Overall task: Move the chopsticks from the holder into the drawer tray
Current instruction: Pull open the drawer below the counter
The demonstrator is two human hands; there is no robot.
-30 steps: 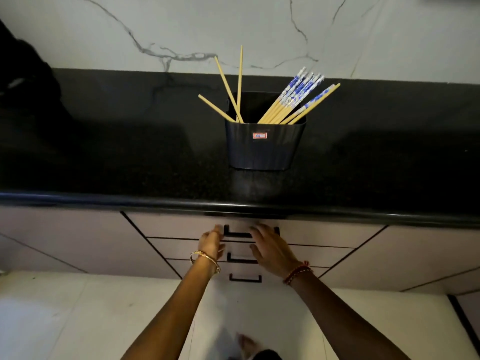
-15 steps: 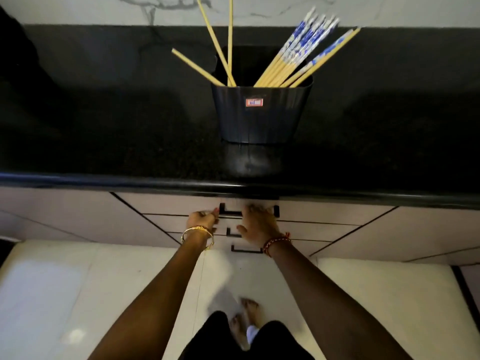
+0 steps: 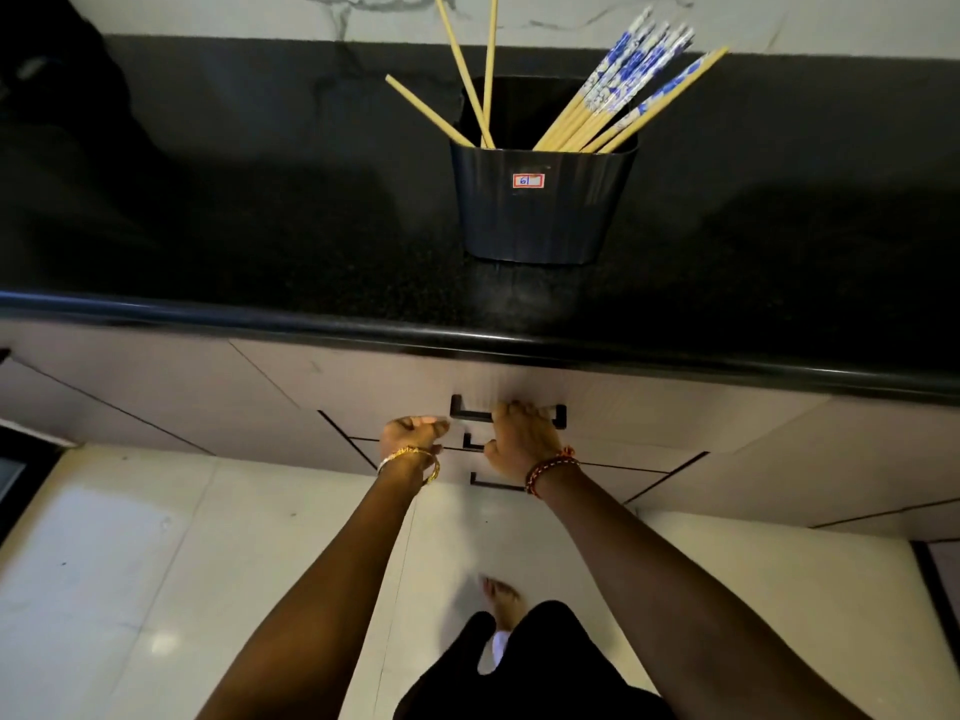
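Standing on black counter [image 3: 260,241], near front edge: dark holder [image 3: 540,210] w/ small red-bordered label on its front wall, upright. Leaning inside it: chopsticks [image 3: 618,103], blue-patterned tops fanning to the right, plus 3 plain wooden ones tilting left and up; all sitting in holder, none out. Hanging below counter edge: top drawer [image 3: 649,423], front looking closed, drawer tray not showing. Curling over top drawer's black handle [image 3: 470,414]: right hand [image 3: 519,439], fingers wrapping the bar, red bead bracelet at wrist. Hovering just left of handle: left hand [image 3: 410,436], fingers loosely curled, holding nothing, gold bangle at wrist; contact w/ drawer front – cannot tell. Two more handles sitting below, partly hidden by hands.
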